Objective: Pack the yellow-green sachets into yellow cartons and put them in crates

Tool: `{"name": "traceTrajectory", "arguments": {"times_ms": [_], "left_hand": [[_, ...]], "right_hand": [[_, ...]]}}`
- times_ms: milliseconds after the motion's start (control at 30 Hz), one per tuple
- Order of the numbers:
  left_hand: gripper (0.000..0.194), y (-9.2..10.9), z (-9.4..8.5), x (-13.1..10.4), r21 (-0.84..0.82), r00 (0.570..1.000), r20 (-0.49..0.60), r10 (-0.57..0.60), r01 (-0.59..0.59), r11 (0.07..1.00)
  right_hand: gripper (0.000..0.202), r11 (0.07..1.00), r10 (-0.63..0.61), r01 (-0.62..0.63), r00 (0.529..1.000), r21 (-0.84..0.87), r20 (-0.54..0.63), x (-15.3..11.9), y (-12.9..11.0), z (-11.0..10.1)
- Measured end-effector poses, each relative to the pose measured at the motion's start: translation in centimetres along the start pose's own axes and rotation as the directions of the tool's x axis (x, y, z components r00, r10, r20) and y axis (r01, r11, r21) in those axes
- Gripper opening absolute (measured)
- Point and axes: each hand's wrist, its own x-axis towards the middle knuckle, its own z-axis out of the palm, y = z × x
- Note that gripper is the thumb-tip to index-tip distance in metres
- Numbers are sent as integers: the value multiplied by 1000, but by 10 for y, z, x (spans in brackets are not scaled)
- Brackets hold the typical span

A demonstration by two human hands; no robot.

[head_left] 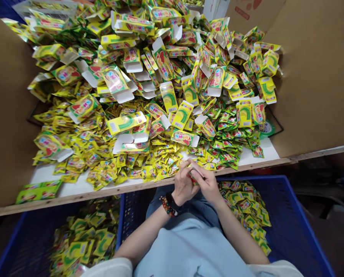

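My left hand [184,185], with a beaded bracelet at the wrist, and my right hand [210,185] meet at the table's front edge. Between them both sets of fingers are closed on a small candy box [193,179]; only a bit of its red and green print and a pale flap show. Just beyond my hands lie loose yellow candy sachets [163,161]. Green sachets [225,142] are heaped to their right. Behind these rises a big pile of yellow printed boxes [168,98], many with white end flaps standing up.
Brown cardboard walls [316,77] flank the table, whose wooden front edge [102,196] runs before me. Below it stand a blue crate [298,223] at right and another blue crate [24,238] at left, both holding yellow boxes. Green packets [37,192] lie at the left corner.
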Motion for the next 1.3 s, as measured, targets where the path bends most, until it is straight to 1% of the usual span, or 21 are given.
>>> {"name": "traceTrajectory", "arguments": {"times_ms": [100,167,233,300,367,467,533,667,733,767,833,867,900,933,967,1000,1033,1100,1200,1267,1300], "left_hand": [[52,2,-1,1,-36,992,58,-109,111,993],[55,4,-3,1,-34,969,137,-206,212,977],[54,6,-5,3,-6,945,186,-271,277,961],[51,8,-6,4,22,935,199,-294,296,955],[50,9,-6,6,29,933,200,-300,300,953],[52,9,-5,6,9,933,192,-305,309,951],[51,8,-3,5,-25,935,171,-312,320,947],[48,9,-6,6,-55,949,137,-285,294,954],[54,11,-14,11,-64,958,202,-204,221,973],[60,10,-21,14,-66,954,259,-152,175,982],[68,6,-37,25,-9,931,352,-96,106,994],[62,1,-45,31,69,922,367,-120,101,992],[49,-5,-52,39,171,918,359,-171,115,978],[35,-12,-57,46,280,913,335,-232,138,950],[25,-19,-61,54,376,906,313,-285,158,913],[20,-27,-61,63,450,897,304,-321,162,878],[18,-35,-59,70,504,888,313,-337,146,851],[14,-48,-50,84,566,875,360,-325,72,821],[11,-61,-38,97,594,861,440,-256,-65,802],[16,-65,-38,100,585,864,453,-220,-102,805],[19,-66,-40,100,577,875,435,-214,-89,812]], "right_hand": [[37,982,-153,149,988,-112,-31,-5,-2,2],[34,968,-208,191,974,-165,-90,-5,-2,4],[31,964,-203,171,967,-202,-153,-4,-1,7],[29,972,-160,117,965,-202,-209,-2,-1,7],[27,983,-120,83,967,-166,-227,0,-2,6],[26,986,-137,114,971,-124,-194,1,-2,4],[30,973,-198,178,971,-146,-133,1,1,5],[39,912,-341,320,939,-257,-44,-5,4,8],[36,896,-336,308,941,-321,-35,-15,0,-3],[34,885,-304,269,952,-380,-34,-22,-4,-14],[31,810,-203,128,977,-572,-69,-37,-12,-44],[28,715,-150,37,984,-699,-101,-43,-15,-60],[22,596,-148,-26,979,-802,-141,-47,-15,-73],[18,502,-178,-40,973,-864,-148,-47,-14,-84],[17,446,-189,-22,975,-895,-118,-42,-11,-89],[16,428,-190,16,979,-904,-72,-34,-7,-89],[15,440,-201,65,979,-895,-28,-22,-2,-84],[15,465,-236,144,971,-874,34,10,11,-62],[11,429,-240,149,970,-891,46,57,26,-23],[9,456,-254,154,967,-876,37,75,33,-9],[8,479,-265,161,964,-863,33,80,35,-6]]}}
